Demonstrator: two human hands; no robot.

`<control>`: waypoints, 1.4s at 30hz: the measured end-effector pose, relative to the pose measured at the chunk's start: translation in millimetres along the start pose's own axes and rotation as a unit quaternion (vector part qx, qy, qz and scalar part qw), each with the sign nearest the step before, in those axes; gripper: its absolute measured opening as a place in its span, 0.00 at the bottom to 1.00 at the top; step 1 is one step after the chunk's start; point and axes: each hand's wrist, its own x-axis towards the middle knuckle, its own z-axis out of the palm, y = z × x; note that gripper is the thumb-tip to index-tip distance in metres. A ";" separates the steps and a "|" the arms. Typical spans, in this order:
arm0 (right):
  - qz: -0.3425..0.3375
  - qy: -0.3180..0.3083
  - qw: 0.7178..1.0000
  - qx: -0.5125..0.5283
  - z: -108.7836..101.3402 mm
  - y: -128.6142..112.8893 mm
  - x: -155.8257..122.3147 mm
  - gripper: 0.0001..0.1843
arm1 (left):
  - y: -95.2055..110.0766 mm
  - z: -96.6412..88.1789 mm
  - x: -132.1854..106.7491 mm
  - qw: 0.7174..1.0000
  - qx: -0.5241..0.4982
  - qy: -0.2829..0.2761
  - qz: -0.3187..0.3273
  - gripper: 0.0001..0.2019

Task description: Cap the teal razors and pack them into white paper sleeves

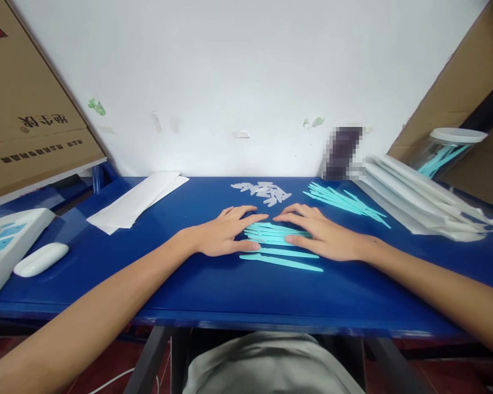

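Observation:
Several slim turquoise sticks (281, 262), shaped like eyebrow razors, lie side by side in a loose row on the blue table. My left hand (222, 232) rests at the left ends of the row, its fingers stretched out and its thumb by one of the nearer sticks. From the other side, my right hand (320, 232) reaches over the right ends with its fingers apart and thumb on the row. Neither hand grips a stick. Just beyond my fingertips is a small heap of whitish translucent pieces (265, 190), like little caps.
More turquoise sticks (345, 202) are piled at the back right, beside stacked white packets (419, 202) and a lidded clear jar (443, 150) of sticks. White paper strips (135, 202), a white mouse-shaped object (41, 259) and a white device (16, 241) lie left. A wall (246, 82) stands behind.

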 end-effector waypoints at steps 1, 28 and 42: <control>-0.001 0.001 1.000 -0.001 0.4 -0.2 -0.1 0.33 | -0.6 0.3 0.1 1.000 -0.002 0.007 0.001 0.38; 0.014 -0.010 1.000 -0.005 1.3 -6.3 -1.8 0.33 | -5.8 1.1 3.1 1.000 -0.005 0.025 -0.009 0.34; 0.014 -0.003 1.000 -0.010 1.2 -5.5 -0.2 0.32 | -9.0 2.0 4.5 0.999 -0.003 0.043 -0.008 0.30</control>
